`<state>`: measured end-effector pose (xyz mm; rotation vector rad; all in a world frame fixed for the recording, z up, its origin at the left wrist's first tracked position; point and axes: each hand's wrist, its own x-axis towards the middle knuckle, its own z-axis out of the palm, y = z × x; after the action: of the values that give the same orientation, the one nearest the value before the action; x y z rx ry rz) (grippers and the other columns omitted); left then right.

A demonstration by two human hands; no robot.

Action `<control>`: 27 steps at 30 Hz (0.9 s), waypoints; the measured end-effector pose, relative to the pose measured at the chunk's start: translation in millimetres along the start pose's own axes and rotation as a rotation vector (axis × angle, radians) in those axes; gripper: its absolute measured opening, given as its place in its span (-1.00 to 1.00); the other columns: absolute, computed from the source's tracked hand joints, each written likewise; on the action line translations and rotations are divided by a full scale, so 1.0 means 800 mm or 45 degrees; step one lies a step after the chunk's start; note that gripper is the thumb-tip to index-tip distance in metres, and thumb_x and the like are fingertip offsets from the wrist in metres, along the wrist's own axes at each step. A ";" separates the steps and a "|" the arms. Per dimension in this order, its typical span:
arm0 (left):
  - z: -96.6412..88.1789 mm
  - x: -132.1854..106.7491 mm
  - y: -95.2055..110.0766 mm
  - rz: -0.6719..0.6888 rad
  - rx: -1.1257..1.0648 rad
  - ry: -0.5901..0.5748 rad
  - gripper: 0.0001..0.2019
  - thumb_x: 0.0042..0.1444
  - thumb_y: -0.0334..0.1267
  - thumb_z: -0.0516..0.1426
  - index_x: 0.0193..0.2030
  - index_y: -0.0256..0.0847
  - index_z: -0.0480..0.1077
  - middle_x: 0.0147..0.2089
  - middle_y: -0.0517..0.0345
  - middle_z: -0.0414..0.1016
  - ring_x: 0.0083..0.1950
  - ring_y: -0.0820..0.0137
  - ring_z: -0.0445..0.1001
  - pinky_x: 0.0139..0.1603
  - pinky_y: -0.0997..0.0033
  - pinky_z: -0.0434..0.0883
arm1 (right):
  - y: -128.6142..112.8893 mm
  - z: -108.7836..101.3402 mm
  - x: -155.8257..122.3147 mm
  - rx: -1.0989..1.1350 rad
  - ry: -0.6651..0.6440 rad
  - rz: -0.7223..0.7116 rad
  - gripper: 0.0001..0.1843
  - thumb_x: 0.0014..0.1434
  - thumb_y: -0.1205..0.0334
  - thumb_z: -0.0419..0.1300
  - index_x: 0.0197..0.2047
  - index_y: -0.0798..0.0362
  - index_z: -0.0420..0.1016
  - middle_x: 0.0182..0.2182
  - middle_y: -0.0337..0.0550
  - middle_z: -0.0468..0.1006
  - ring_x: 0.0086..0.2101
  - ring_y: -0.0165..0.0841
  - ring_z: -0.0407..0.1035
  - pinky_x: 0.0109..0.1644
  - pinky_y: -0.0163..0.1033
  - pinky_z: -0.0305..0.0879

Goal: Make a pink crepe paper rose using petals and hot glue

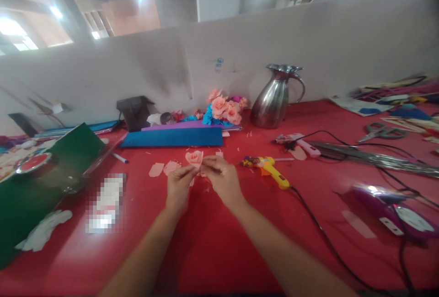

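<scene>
A small peach paper rose (194,158) is held up between my two hands over the red table. The fingers of my left hand (179,186) pinch it low on its left side. My right hand (222,177) is closed at the flower's right edge, thumb and fingertips pressed together on a petal. Cut peach paper petals (157,170) lie on the table just left of and behind the hands. To the right rests a yellow glue gun (274,172) with its black cord trailing toward me.
Behind stand finished peach and blue paper flowers (222,108), a blue paper roll (173,137) and a steel jug (274,98). At right are a pink glue gun (308,148), wire stems (373,157), scissors (383,131) and a purple device (394,212). Green sheets (41,205) lie left.
</scene>
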<state>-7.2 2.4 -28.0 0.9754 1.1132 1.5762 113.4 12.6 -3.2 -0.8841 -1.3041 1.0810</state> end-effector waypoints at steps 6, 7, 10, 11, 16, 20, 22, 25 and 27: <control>-0.002 -0.001 0.001 0.021 0.051 -0.008 -0.95 -0.13 -0.30 0.28 -0.46 -0.21 0.55 -0.50 0.22 0.48 -0.35 0.45 0.40 -0.26 0.46 0.33 | -0.001 -0.005 0.004 -0.128 -0.065 -0.160 -0.88 0.05 0.24 0.26 -0.32 -0.11 0.63 -0.30 -0.16 0.52 -0.28 -0.31 0.43 -0.25 -0.22 0.39; -0.002 -0.001 0.001 0.030 0.053 -0.015 -0.95 -0.12 -0.31 0.28 -0.46 -0.21 0.55 -0.49 0.22 0.49 -0.35 0.45 0.40 -0.25 0.46 0.33 | -0.001 -0.006 0.004 -0.162 -0.076 -0.190 -0.87 0.06 0.25 0.25 -0.32 -0.11 0.63 -0.30 -0.16 0.53 -0.26 -0.31 0.43 -0.23 -0.23 0.38; -0.003 -0.001 0.002 0.059 0.056 -0.027 -0.95 -0.11 -0.32 0.27 -0.45 -0.21 0.55 -0.46 0.21 0.51 -0.36 0.46 0.40 -0.27 0.47 0.33 | -0.001 -0.008 0.006 -0.188 -0.101 -0.226 -0.87 0.06 0.25 0.26 -0.32 -0.11 0.63 -0.29 -0.17 0.55 -0.25 -0.32 0.43 -0.22 -0.24 0.37; -0.003 -0.001 0.003 0.070 0.067 -0.028 -0.95 -0.10 -0.32 0.26 -0.44 -0.21 0.56 -0.45 0.21 0.51 -0.36 0.46 0.40 -0.27 0.46 0.33 | 0.000 -0.009 0.006 -0.181 -0.108 -0.223 -0.88 0.05 0.24 0.26 -0.32 -0.11 0.63 -0.28 -0.17 0.56 -0.25 -0.31 0.43 -0.23 -0.23 0.37; -0.003 -0.003 0.006 0.130 0.115 -0.044 -0.90 -0.08 -0.31 0.24 -0.37 -0.17 0.58 -0.38 0.16 0.56 -0.28 0.38 0.45 -0.18 0.39 0.36 | 0.003 -0.009 0.006 -0.156 -0.162 -0.214 -0.84 0.05 0.17 0.28 -0.25 -0.14 0.62 -0.24 -0.16 0.56 -0.22 -0.29 0.44 -0.19 -0.20 0.38; -0.003 -0.004 0.006 0.150 0.137 -0.041 -0.87 -0.08 -0.32 0.23 -0.35 -0.15 0.58 -0.34 0.14 0.57 -0.24 0.36 0.46 -0.12 0.35 0.36 | 0.003 -0.007 0.004 -0.136 -0.189 -0.173 -0.81 0.05 0.16 0.28 -0.22 -0.16 0.61 -0.22 -0.17 0.56 -0.21 -0.29 0.44 -0.19 -0.19 0.38; -0.004 -0.004 0.005 0.154 0.164 -0.031 -0.88 -0.09 -0.33 0.22 -0.37 -0.15 0.58 -0.34 0.14 0.57 -0.25 0.35 0.46 -0.14 0.35 0.36 | 0.002 -0.005 0.003 -0.129 -0.200 -0.160 -0.82 0.06 0.14 0.26 -0.22 -0.16 0.61 -0.23 -0.18 0.57 -0.23 -0.29 0.44 -0.19 -0.20 0.38; -0.006 -0.003 0.005 0.180 0.227 -0.032 -0.88 -0.08 -0.36 0.20 -0.40 -0.15 0.58 -0.39 0.16 0.55 -0.28 0.36 0.45 -0.15 0.36 0.36 | 0.001 -0.003 0.002 -0.099 -0.207 -0.118 -0.84 0.05 0.12 0.26 -0.26 -0.13 0.62 -0.28 -0.20 0.57 -0.27 -0.31 0.43 -0.21 -0.21 0.36; -0.006 -0.003 0.005 0.212 0.270 -0.043 -0.90 -0.08 -0.36 0.20 -0.45 -0.15 0.57 -0.46 0.18 0.52 -0.29 0.35 0.45 -0.14 0.35 0.36 | 0.001 -0.001 0.002 -0.061 -0.211 -0.064 -0.86 0.03 0.10 0.28 -0.34 -0.09 0.62 -0.35 -0.22 0.56 -0.31 -0.33 0.42 -0.23 -0.24 0.34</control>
<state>-11.9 -1.3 -25.9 1.2589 1.2198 1.5888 114.4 14.3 -4.0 -0.8065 -1.4869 1.1060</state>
